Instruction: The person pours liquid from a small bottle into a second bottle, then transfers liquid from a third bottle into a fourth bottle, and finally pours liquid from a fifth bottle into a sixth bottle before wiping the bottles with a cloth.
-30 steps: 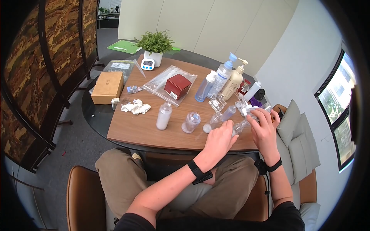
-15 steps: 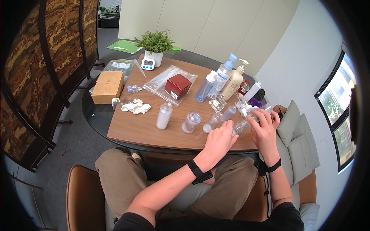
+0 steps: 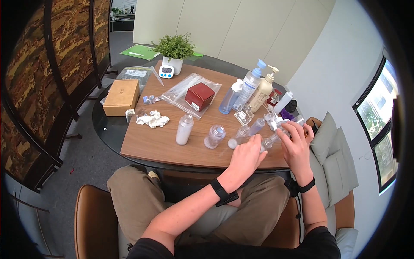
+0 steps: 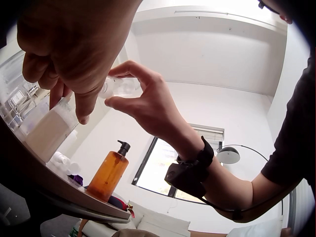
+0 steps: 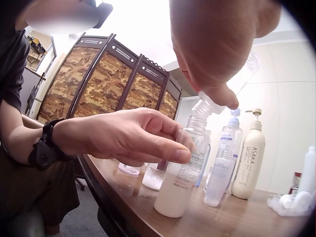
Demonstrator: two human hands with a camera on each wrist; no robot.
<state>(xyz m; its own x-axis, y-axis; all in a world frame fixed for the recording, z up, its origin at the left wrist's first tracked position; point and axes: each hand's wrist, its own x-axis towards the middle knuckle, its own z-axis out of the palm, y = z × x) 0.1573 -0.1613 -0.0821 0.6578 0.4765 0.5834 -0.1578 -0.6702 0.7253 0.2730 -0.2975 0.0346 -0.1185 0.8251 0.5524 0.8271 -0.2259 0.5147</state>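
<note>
My left hand (image 3: 246,159) grips an uncapped clear plastic bottle (image 5: 171,195) of milky liquid, which stands on the table near its front edge. With its thumb and fingers, my right hand (image 3: 296,149) holds a second clear bottle (image 4: 124,88) tipped over. In the right wrist view, its threaded neck (image 5: 201,104) points down at the mouth of the standing bottle. To the left of my hands stand a frosted-looking bottle (image 3: 183,131) with whitish contents and a short clear bottle (image 3: 214,138). Another clear bottle (image 3: 239,134) is just beyond my left hand.
Farther back stand a blue pump bottle (image 3: 230,98), a clear one (image 3: 249,88) and a cream one (image 3: 263,93). A dark red box (image 3: 199,96) lies on a plastic bag, with crumpled tissue (image 3: 152,119) nearer. An amber pump bottle (image 4: 108,174) stands by the table's right edge.
</note>
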